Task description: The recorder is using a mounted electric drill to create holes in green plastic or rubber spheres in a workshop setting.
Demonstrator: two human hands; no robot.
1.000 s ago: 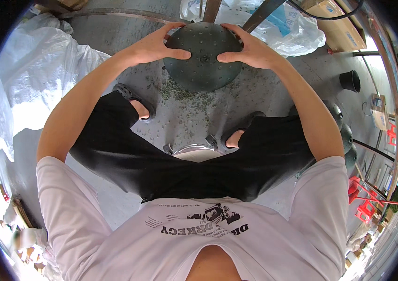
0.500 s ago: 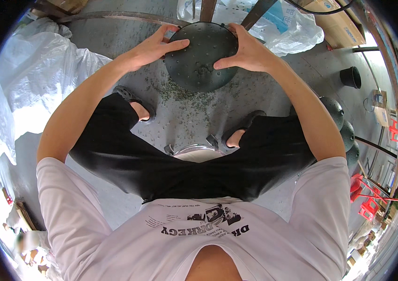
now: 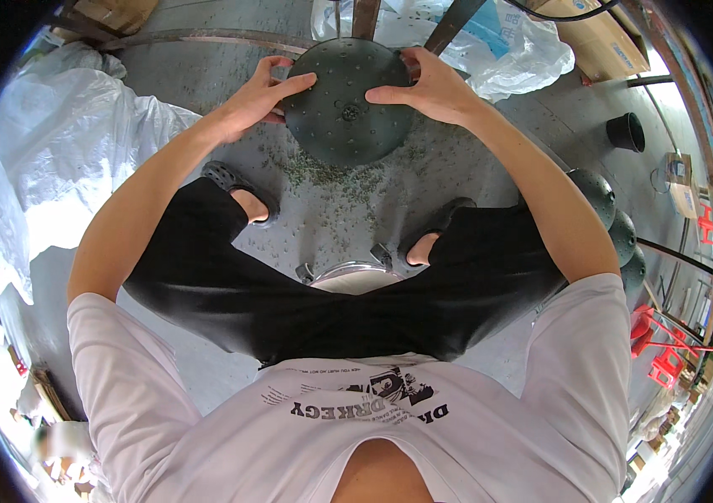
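Between my two hands is a dark green, round, domed plastic shell (image 3: 344, 134) dotted with small knobs, with a small rough hub near its middle. My left hand (image 3: 268, 92) grips its left edge, the thumb lying over the top surface and the fingers around the rim. On the upper right edge my right hand (image 3: 436, 88) is closed, its thumb pressed on the face near the hub. The fingertips under the rim are partly hidden. Small green bits (image 3: 323, 173) lie scattered on the grey floor below the shell.
Clear plastic sheeting (image 3: 105, 126) is heaped at the left. Beyond the shell are metal bars (image 3: 455, 25) and a plastic bag (image 3: 524, 54). To the right are a cardboard box (image 3: 600, 42), a black bucket (image 3: 626, 132), several similar green shells (image 3: 593, 194) and red stools (image 3: 667, 365).
The shell has shifted slightly left and turned, its hub now higher and further left. Both hands have moved left with it, and my right thumb lies higher on the face.
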